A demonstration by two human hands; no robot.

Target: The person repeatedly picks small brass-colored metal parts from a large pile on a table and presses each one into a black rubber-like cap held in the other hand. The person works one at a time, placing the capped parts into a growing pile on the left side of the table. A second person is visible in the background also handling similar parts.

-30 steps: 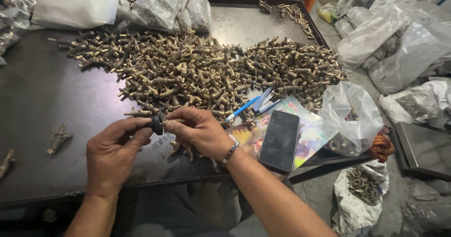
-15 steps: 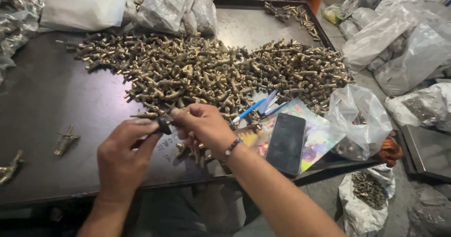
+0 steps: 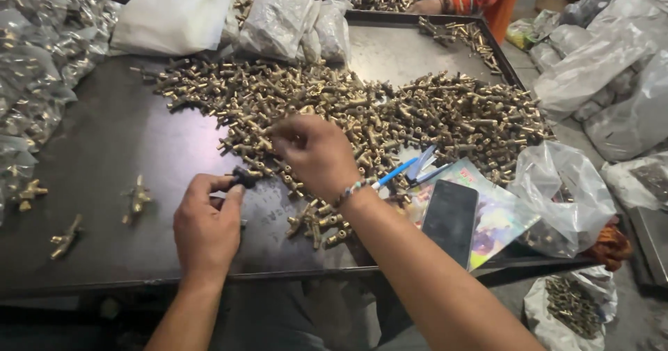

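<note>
Workshop, brass fittings heap (image 3: 362,107), metal tray (image 3: 104,149), bagged parts (image 3: 278,20)

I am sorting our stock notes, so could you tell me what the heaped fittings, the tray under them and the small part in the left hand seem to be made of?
The heaped fittings look like brass: dull yellow-gold with a metallic glint. The tray appears to be dark sheet metal, smooth and faintly reflective, with a raised rim. The small part pinched by the left hand is matte black, perhaps plastic or rubber; too small to tell.

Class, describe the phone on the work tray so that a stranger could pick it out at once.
Start at the big dark metal tray heaped with brass fittings. At its near right corner a black phone lies face up on a colourful booklet: the only flat, glossy black slab there.
</note>
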